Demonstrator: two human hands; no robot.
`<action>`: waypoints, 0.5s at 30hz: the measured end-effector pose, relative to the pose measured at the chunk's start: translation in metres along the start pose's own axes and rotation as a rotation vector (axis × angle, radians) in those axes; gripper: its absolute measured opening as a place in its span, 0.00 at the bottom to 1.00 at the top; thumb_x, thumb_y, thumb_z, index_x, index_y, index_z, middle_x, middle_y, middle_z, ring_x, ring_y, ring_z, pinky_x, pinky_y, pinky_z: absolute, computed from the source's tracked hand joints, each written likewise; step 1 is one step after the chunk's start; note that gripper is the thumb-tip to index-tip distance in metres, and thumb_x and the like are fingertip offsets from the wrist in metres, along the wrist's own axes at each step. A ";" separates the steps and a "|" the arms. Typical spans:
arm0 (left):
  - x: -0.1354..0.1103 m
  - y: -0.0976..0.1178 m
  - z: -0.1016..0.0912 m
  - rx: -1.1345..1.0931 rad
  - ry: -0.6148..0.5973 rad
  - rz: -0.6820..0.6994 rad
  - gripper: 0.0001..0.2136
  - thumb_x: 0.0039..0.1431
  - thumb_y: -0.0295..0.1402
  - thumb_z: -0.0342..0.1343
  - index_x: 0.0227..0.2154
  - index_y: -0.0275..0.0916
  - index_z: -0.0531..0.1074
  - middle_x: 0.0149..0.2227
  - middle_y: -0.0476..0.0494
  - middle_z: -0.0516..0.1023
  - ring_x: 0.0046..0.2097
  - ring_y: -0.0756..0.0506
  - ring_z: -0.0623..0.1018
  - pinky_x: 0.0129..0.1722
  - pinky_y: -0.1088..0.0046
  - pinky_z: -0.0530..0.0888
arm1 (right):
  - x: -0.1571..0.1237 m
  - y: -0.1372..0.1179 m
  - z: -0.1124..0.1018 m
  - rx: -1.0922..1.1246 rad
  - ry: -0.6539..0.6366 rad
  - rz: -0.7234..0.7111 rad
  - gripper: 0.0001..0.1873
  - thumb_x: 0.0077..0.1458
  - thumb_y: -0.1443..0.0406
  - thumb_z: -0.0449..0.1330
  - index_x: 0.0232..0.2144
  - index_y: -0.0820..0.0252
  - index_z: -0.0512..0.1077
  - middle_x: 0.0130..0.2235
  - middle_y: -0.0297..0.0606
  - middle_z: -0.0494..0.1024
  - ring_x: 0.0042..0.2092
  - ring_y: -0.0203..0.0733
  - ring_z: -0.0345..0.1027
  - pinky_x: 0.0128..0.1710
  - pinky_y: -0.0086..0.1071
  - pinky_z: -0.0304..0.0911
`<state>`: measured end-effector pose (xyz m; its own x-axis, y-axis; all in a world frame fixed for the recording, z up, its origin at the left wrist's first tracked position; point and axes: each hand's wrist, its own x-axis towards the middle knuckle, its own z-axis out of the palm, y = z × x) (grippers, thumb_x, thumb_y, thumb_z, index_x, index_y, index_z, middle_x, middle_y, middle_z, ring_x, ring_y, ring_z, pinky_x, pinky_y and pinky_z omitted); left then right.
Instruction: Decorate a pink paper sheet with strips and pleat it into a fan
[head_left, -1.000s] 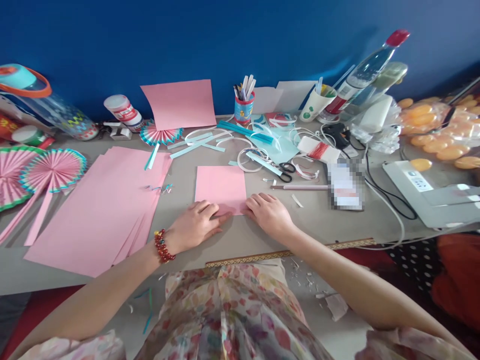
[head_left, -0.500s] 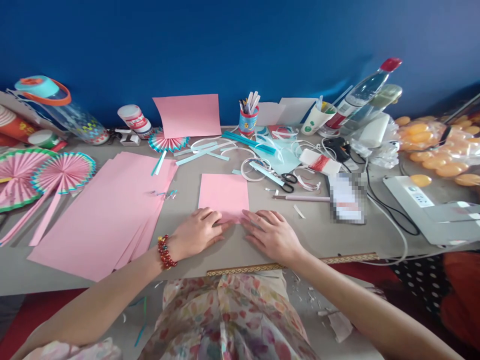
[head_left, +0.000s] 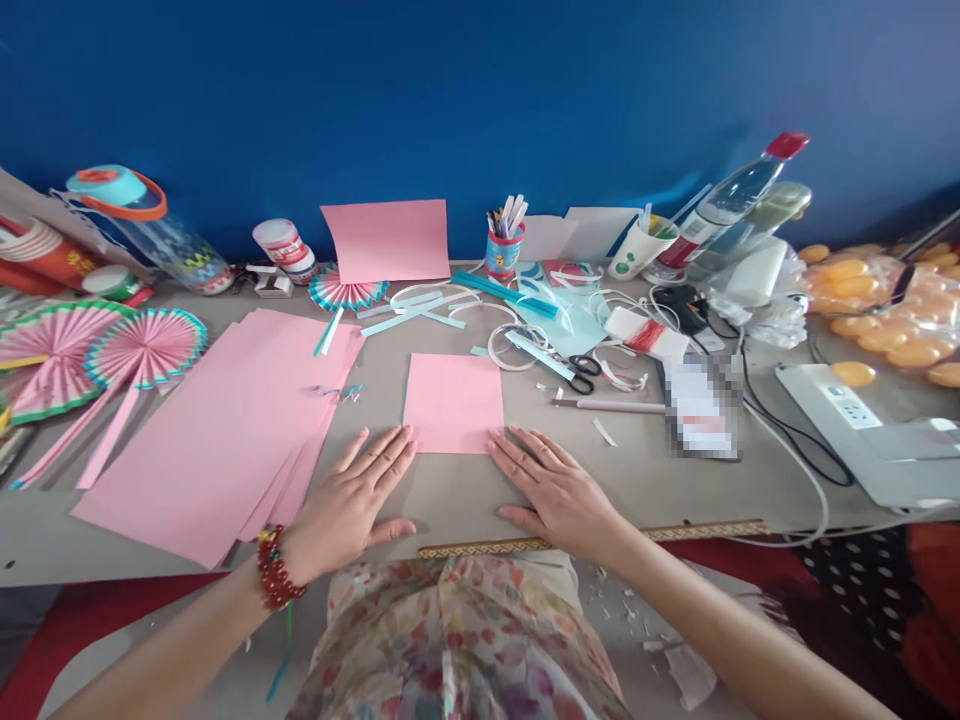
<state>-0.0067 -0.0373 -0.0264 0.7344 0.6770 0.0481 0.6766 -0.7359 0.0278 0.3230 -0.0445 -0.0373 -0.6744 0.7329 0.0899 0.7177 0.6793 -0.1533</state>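
Pink square point(head_left: 453, 400): flat on table point(head_left: 454, 500). Left hand point(head_left: 352, 505), right hand point(head_left: 559, 492): laid flat, fingers loosely apart, clamped on nothing, fingertips at its near corners. Step, seemingly: steadying or smoothing; next move likely calls for aligned edges.

Paper sheet point(head_left: 454, 403) on table point(head_left: 450, 510), left hand point(head_left: 358, 498) at near-left corner, right hand point(head_left: 553, 490) at near-right. Paper stack point(head_left: 217, 430) left, two fans point(head_left: 146, 348) left of that. Scissors point(head_left: 574, 374) right. Pens point(head_left: 511, 212) in cup point(head_left: 504, 256) behind, near wall point(head_left: 480, 100).
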 end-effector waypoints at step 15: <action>-0.005 -0.001 0.003 -0.132 0.124 -0.100 0.32 0.68 0.44 0.47 0.68 0.35 0.46 0.68 0.29 0.54 0.69 0.38 0.56 0.65 0.54 0.60 | 0.072 -0.029 -0.016 -0.003 -0.007 0.085 0.09 0.63 0.66 0.54 0.42 0.58 0.74 0.42 0.44 0.78 0.44 0.48 0.68 0.42 0.39 0.62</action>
<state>-0.0109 -0.0404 -0.0294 0.6459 0.7463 0.1611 0.7269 -0.6656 0.1689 0.2566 -0.0104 -0.0102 -0.6119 0.7879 0.0698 0.7733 0.6144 -0.1567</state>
